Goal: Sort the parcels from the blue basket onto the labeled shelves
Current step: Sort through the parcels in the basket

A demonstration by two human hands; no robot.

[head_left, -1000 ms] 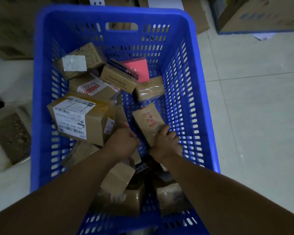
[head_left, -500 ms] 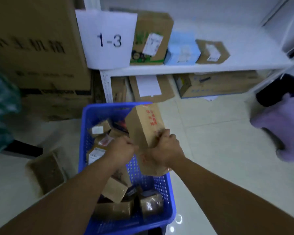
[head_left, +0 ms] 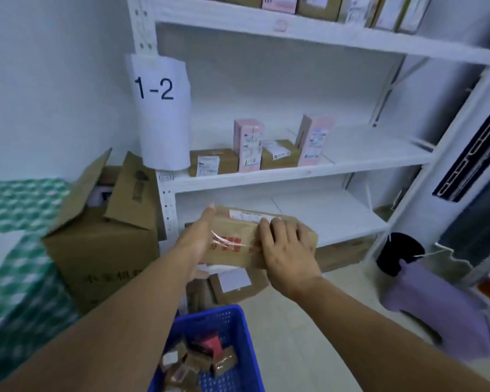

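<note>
The brown taped cardboard parcel with red print (head_left: pixel 238 241) lies crosswise at frame centre. My left grip (head_left: pixel 198 239) clasps its left end and my right grip (head_left: pixel 286 250) curls over its right end. The white metal shelf labelled 1-2 (head_left: pixel 365 154) stands directly above and beyond it.

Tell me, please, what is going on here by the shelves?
A person is holding a brown parcel in front of the white shelving, the left hand gripping its left end and the right hand curled over its top. The shelf tagged 1-2 holds a few brown and pink parcels. The blue basket on the floor below has several parcels in it.
</note>
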